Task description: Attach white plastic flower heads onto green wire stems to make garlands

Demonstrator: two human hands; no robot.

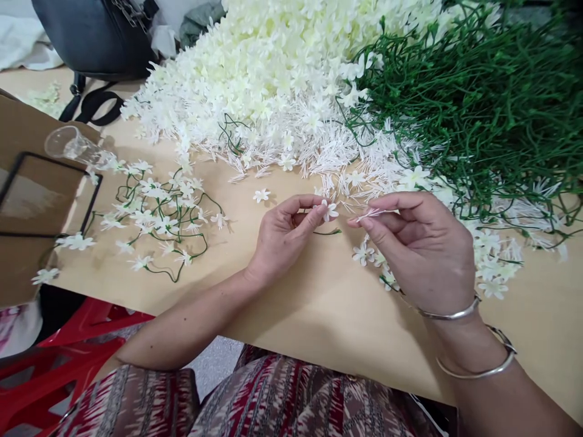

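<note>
My left hand [289, 233] pinches a small white artificial flower [330, 210] between thumb and forefinger, its petals facing right. Opposite it, my right hand [416, 249] is closed on a thin white stamen sprig [370, 214], whose tip points left toward the flower; the two are apart. A green stem end [328, 232] shows just beneath the flower. One loose white flower [261, 195] lies on the table left of my hands. Under my right hand sit a few more white flowers [363, 253], partly covered by it.
A big heap of white petals [282, 67] spreads across the back, with white stamens [319, 145] along its front. Green stems [483, 103] are piled at right. Flowers on green stems [155, 209], a clear plastic cup [73, 144], a cardboard box [40, 182] and a black bag [95, 36] are at left.
</note>
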